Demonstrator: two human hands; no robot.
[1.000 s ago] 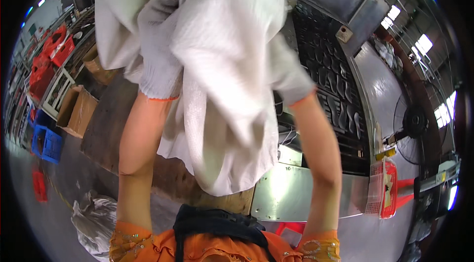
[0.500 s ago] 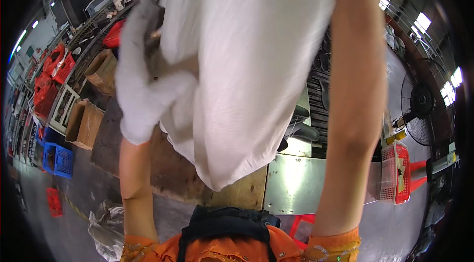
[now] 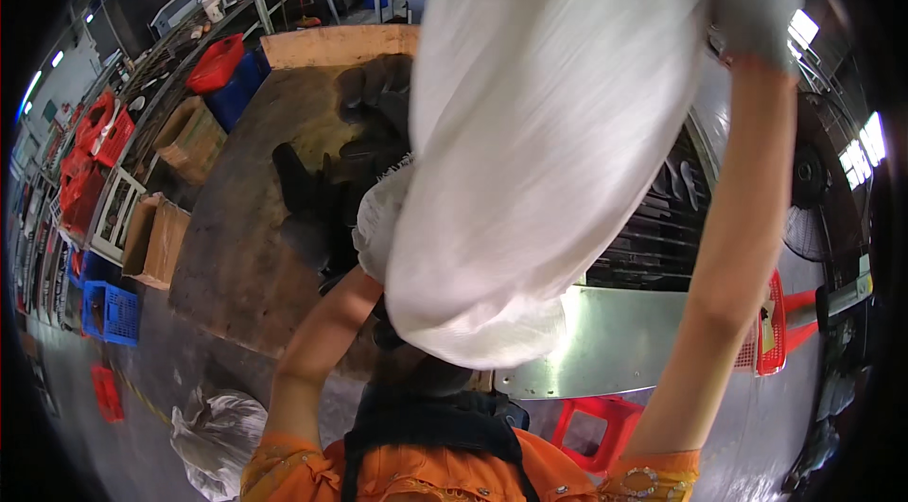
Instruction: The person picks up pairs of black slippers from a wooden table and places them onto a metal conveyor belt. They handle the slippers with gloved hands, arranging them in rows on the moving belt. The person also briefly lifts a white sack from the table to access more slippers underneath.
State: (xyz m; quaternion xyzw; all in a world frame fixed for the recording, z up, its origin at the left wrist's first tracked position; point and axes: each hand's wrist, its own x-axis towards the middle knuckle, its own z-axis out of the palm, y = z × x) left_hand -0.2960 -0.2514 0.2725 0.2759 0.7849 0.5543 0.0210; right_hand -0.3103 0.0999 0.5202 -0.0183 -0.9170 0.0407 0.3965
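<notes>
A large white cloth sack (image 3: 539, 152) hangs raised over the worktable, blurred by motion, its rounded lower end near me. My right hand (image 3: 757, 5), in a pale glove and smeared, holds it up at its far upper right edge. My left hand (image 3: 380, 218), also in a white glove, is against the sack's lower left side; its fingers are hidden behind the cloth. Dark, rounded, elongated pieces (image 3: 307, 199) lie heaped on the brown table top (image 3: 227, 246), left of and partly beneath the sack. Their exact kind cannot be made out.
Slim dark pieces lie in rows on a rack (image 3: 662, 228) to the right, behind a shiny metal plate (image 3: 605, 336). A red stool (image 3: 596, 431) stands below. Cardboard boxes (image 3: 156, 237) and a blue crate (image 3: 111, 313) are at left; a fan (image 3: 809, 180) is at right.
The sack and my right hand have moved right. My left hand has shifted right and down, behind the cloth. Dark pieces now show on the table at left.
</notes>
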